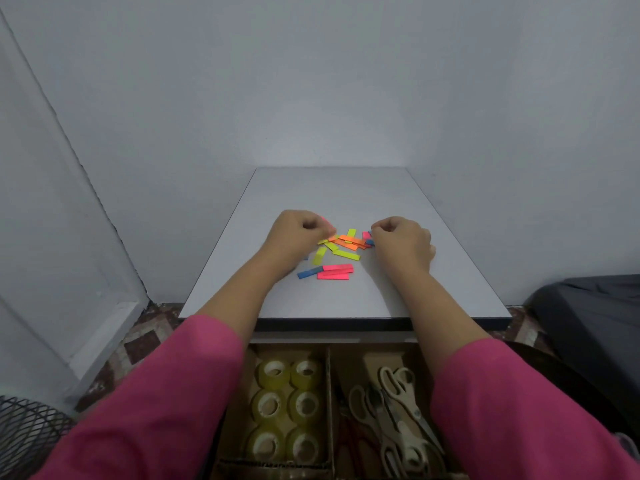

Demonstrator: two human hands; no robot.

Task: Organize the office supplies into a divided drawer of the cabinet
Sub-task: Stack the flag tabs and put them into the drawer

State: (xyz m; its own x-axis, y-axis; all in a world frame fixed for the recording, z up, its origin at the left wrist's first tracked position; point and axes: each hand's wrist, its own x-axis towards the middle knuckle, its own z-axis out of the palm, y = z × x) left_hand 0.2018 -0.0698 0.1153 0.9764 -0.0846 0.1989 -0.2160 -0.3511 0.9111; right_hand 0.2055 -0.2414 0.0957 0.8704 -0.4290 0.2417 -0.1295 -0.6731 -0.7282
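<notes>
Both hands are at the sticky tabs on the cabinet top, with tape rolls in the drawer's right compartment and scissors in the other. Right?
Not quite. The head view shows the tape rolls in the drawer's left compartment and the scissors in the right one. Both hands, left and right, are at the sticky tabs.

Cabinet top [332,192] bare behind sticky-note strips [337,252]; walls close behind, left; open drawer [329,375] below front edge.

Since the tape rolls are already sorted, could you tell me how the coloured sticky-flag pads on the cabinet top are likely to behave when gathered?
The sticky-flag pads look thin and small, so probably very light. Lying flat on the smooth cabinet top, they would likely slide rather than roll. Being low, they may be fiddly to pinch; the left hand and right hand curl at the pile's edges.
</notes>
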